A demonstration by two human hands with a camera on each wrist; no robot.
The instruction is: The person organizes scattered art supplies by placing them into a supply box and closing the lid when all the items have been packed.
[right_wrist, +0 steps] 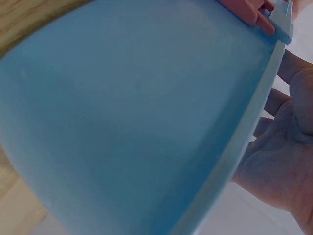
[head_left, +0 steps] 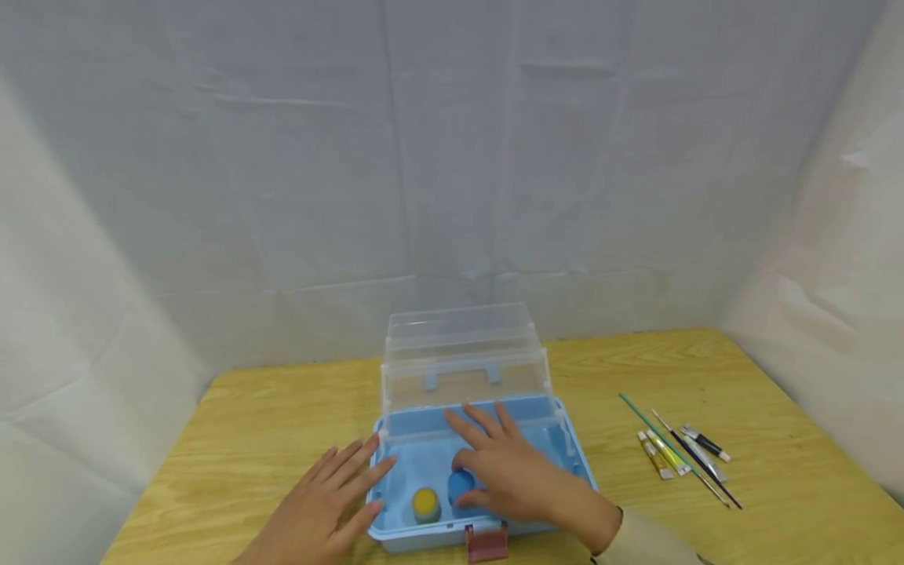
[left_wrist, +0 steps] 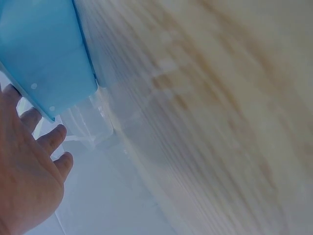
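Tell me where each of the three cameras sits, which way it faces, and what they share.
Head: worn on the head, looking forward and down at the wooden table, open blue box, both hands: left hand, right hand.
Left wrist: beside the box's outer corner, facing along the blurred tabletop; left fingers show.
Right wrist: outside the box's front wall by the red latch; palm shows.
Shared: the box, in all three.

A light wooden table with pale grain [head_left: 282,424] is seen spread across the view, backed by white sheeting. A light-blue plastic storage box with a clear hinged lid [head_left: 574,455] is set at the near middle of it. Well to the right, small paint tubes [head_left: 662,453] and thin paintbrushes [head_left: 695,457] are laid side by side on the wood.
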